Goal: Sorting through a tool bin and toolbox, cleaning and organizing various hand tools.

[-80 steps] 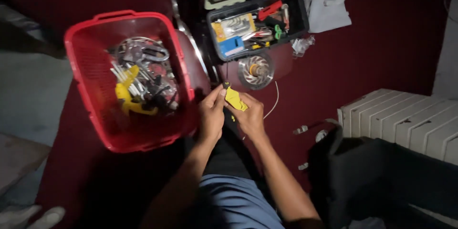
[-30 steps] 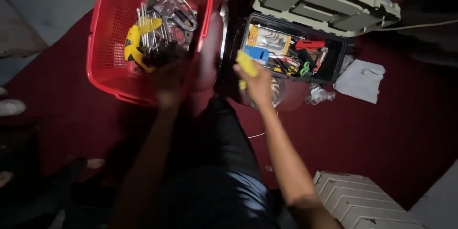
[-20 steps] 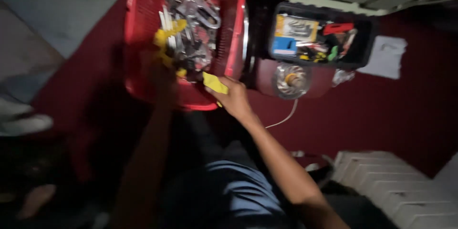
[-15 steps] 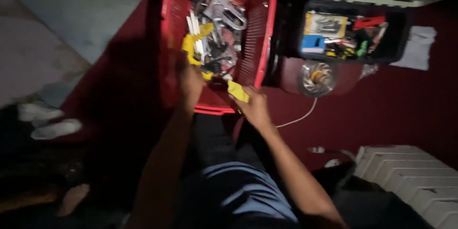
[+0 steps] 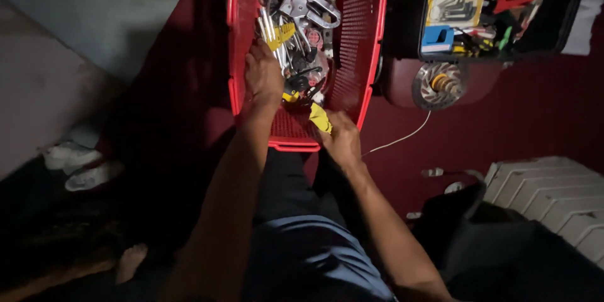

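The left hand (image 5: 263,78) is reaching down into the red plastic basket (image 5: 371,38), fingers spread loosely and resting on the pile of metal tools (image 5: 301,31) inside; it is lying open on the heap rather than gripping any one piece. The right hand (image 5: 341,138) is hovering at the near rim of the basket, closed around a yellow-handled tool (image 5: 319,117) whose yellow grip is poking out from the fist and pointing up into the basket, just beside the left wrist. What kind of tool it is cannot be told in the dim light. The pile under the left hand is showing silvery wrenches, a large shiny metal clamp-like piece and a yellow comb-shaped holder (image 5: 280,35), all jumbled together toward the far end of the basket. The basket is sitting on a dark red floor covering (image 5: 491,132), between the person's knees and the far wall. To the right of the basket, and apart from it, an open black toolbox (image 5: 569,25) is lying with a blue case (image 5: 436,38), red-handled and green tools and a pale packet of small bits in it. Just in front of that box a round metal disc (image 5: 438,85) is lying flat, and a thin white cord (image 5: 402,138) is trailing from it toward the right hand. A white ribbed radiator (image 5: 553,189) is standing at the lower right, and pale shoes (image 5: 78,163) are lying at the left.
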